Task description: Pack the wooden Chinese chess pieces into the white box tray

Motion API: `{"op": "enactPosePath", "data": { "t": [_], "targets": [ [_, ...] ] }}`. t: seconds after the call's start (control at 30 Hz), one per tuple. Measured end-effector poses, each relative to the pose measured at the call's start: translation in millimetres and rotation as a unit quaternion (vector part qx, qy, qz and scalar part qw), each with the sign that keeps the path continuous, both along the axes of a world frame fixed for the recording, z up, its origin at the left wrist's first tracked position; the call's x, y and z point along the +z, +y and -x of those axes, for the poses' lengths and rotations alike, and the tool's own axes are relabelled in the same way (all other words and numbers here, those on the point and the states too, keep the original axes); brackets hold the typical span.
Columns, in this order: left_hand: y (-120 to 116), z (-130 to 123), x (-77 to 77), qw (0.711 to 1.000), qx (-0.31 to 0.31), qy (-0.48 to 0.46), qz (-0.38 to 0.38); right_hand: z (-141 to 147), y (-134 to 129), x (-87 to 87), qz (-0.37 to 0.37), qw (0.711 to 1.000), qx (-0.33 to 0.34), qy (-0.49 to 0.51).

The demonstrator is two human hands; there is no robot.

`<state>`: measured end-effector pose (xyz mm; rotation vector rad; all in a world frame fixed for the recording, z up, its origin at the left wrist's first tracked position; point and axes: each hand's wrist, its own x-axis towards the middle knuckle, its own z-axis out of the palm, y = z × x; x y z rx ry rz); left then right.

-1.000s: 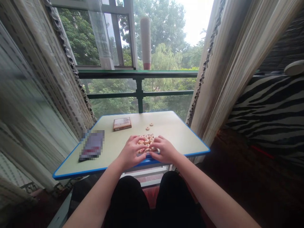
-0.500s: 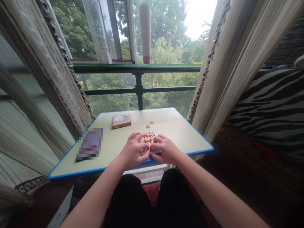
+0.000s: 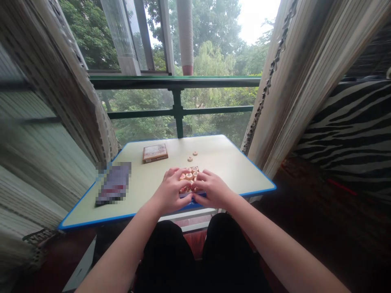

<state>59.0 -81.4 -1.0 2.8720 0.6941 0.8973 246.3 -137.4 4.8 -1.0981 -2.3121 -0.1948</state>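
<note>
Round wooden Chinese chess pieces (image 3: 189,176) with red and dark characters lie packed in rows in a shallow box near the table's front edge. My left hand (image 3: 169,190) curls around the left side of this box, its thumb at the near edge and its fingers over the outer pieces. From the right, my right hand (image 3: 214,188) grips it in the same way, the two thumbs nearly meeting in front. Both hands hide the box's sides. Beyond them, two loose pieces, a nearer one (image 3: 190,159) and a farther one (image 3: 195,153), rest on the table.
A flat brown box with a pale picture (image 3: 155,153) lies at the table's back left. On the left is a blurred purple-grey item (image 3: 114,183). The cream table (image 3: 238,171) has a blue edge. Behind it runs a green railing (image 3: 137,82), with curtains (image 3: 275,122) at the sides.
The view has tilted slightly, so the table sits a little higher in the picture. Both hands stay around the box of pieces, with only small finger shifts.
</note>
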Motion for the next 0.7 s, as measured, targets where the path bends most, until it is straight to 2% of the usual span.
{"op": "enactPosePath", "data": {
  "t": [0.57,0.7],
  "targets": [
    [-1.0,-0.6,3.1,1.0,0.007,-0.015,0.003,0.8,-3.5,2.1,0.007,1.0,-0.015,0.0],
    [-0.5,0.5,3.5,0.999,0.024,-0.034,0.006,-2.3,-3.3,0.6,0.001,1.0,-0.024,0.01]
  ]
}}
